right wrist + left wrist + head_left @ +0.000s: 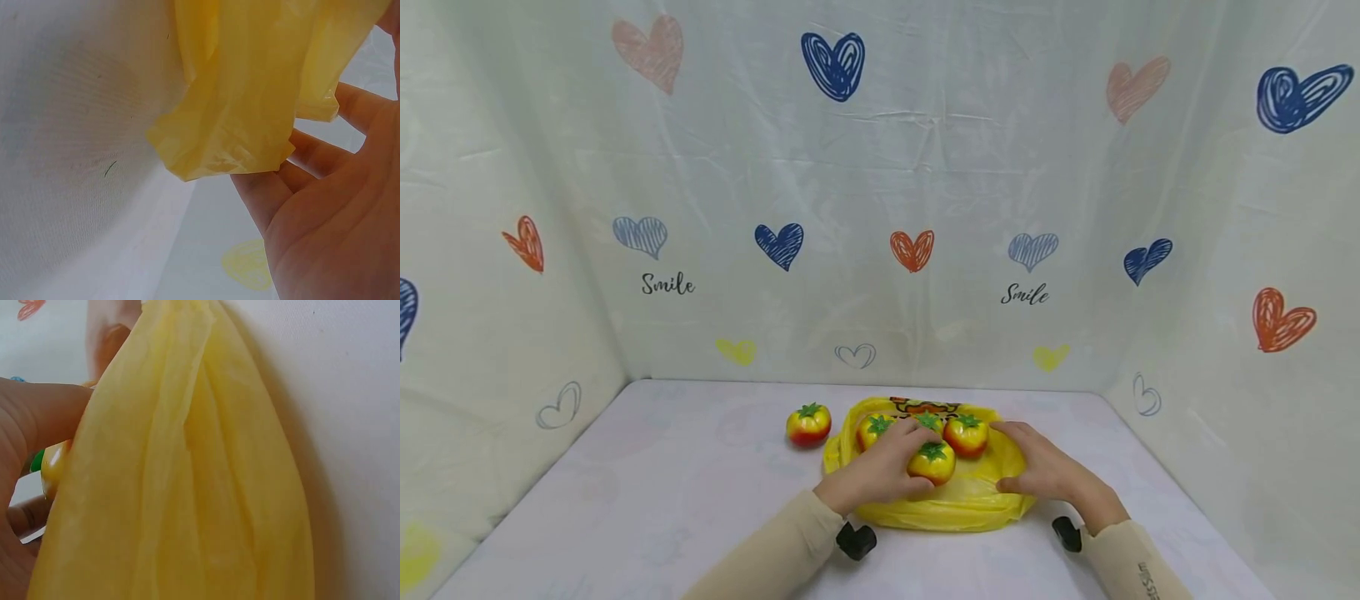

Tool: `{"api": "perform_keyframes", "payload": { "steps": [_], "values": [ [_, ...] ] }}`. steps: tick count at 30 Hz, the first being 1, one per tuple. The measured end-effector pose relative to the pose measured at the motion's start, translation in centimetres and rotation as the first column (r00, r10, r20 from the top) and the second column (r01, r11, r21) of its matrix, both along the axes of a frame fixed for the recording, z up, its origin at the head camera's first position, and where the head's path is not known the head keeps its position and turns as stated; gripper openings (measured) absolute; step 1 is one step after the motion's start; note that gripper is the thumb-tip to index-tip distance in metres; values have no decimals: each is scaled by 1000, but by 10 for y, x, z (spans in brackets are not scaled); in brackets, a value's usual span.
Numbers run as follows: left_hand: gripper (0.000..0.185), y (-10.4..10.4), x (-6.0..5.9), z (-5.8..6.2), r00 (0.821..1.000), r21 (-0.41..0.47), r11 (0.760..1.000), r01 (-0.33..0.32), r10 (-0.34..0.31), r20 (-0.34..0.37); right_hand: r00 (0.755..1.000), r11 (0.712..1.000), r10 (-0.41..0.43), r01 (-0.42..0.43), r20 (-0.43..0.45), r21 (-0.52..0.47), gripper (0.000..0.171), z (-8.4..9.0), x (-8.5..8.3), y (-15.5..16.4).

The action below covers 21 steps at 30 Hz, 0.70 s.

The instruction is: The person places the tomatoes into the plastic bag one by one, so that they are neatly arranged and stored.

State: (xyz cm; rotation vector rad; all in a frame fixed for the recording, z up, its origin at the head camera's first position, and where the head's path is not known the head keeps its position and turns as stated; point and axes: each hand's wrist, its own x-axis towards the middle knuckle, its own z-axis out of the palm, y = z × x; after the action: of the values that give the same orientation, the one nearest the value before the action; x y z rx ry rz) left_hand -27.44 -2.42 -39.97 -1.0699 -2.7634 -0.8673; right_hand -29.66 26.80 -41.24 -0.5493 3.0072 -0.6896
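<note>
A yellow plastic bag (pixel 955 504) lies on the white table (pixel 662 492) with several yellow-red tomatoes with green tops on it. My left hand (pixel 901 457) grips the front tomato (pixel 933 463); two more (pixel 876 429) (pixel 966 433) sit just behind it. In the left wrist view the bag (pixel 187 487) fills the frame, and the tomato (pixel 53 467) peeks out beside my left hand (pixel 31 425). My right hand (pixel 1022 458) rests on the bag's right side with relaxed fingers. The right wrist view shows the bag's edge (pixel 250 94) next to my right hand (pixel 312 206).
One loose tomato (pixel 808 423) stands on the table left of the bag. Cloth walls printed with hearts (pixel 880 208) close in the back and both sides. Black wrist mounts (pixel 856 540) sit near the front edge.
</note>
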Motion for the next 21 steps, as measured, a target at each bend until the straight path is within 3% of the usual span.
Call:
{"api": "perform_keyframes", "payload": {
  "steps": [9,21],
  "values": [
    [50,20,-4,-8,999,-78,996,-31,27,-45,1000,1000,-5,5,16,-7,84,1,0,1],
    [49,35,-7,-13,998,-105,993,-59,59,-5,1000,1000,8,-8,-1,-3,83,0,-1,3]
  ]
}}
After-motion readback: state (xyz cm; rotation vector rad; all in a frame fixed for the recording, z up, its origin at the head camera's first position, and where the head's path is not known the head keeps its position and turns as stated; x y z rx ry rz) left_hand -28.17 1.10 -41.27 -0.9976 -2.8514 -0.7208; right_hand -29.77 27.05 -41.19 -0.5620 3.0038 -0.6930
